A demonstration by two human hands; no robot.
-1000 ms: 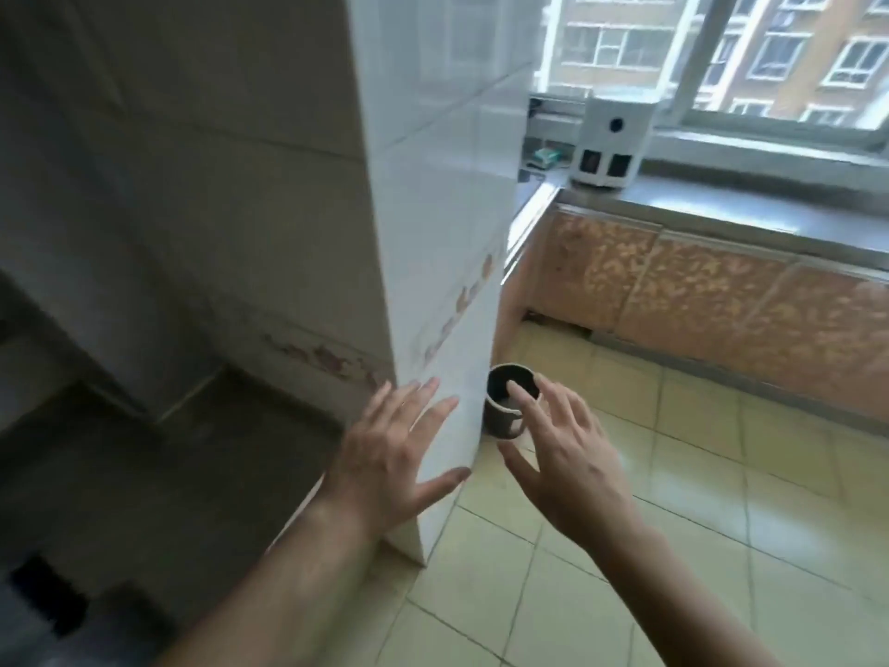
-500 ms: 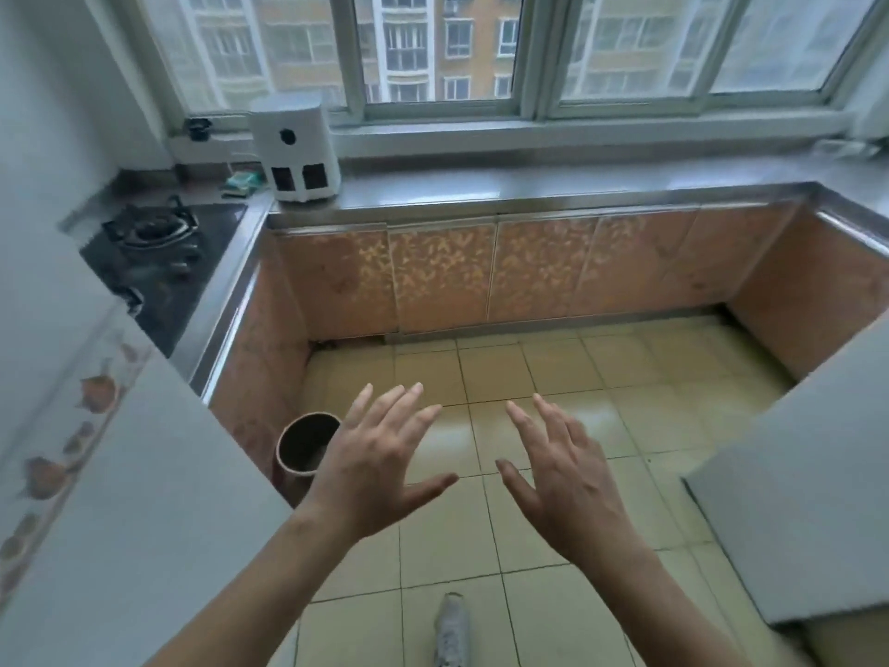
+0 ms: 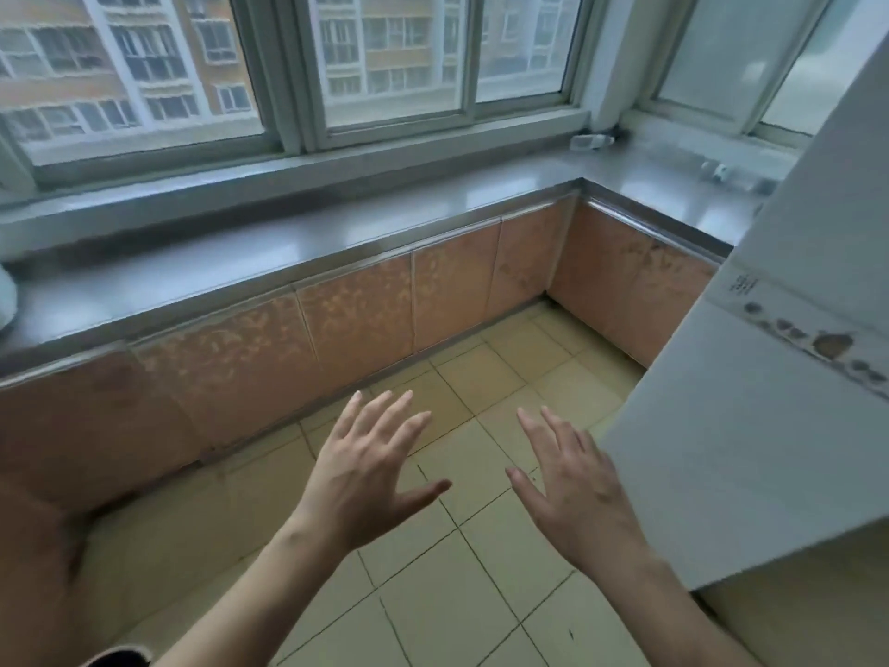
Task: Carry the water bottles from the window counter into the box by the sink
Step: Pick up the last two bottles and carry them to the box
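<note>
The person is approaching the desk (image 3: 433, 219) under the window (image 3: 394, 65), and the step in hand is judged to be the walk to the water bottles, with no bottle picked up yet. One clear bottle (image 3: 590, 141) is lying on its side at the far corner of the desk against the window frame; a second bottle (image 3: 731, 175) is lying further to the right on the side run of the desk, partly hidden by the white tiled wall (image 3: 769, 402). To do this step well, the person is best advised to be steering round that wall edge, closing on the corner, and reaching for each bottle at mid-body, since a lying bottle is likely to roll when nudged. The left hand (image 3: 370, 479) is hovering over the floor tiles (image 3: 481, 594) with fingers spread wide, holding and touching nothing. The right hand (image 3: 577, 493) is likewise hovering wide open and empty, near the wall but apart from it. The box and the sink are not in view.
</note>
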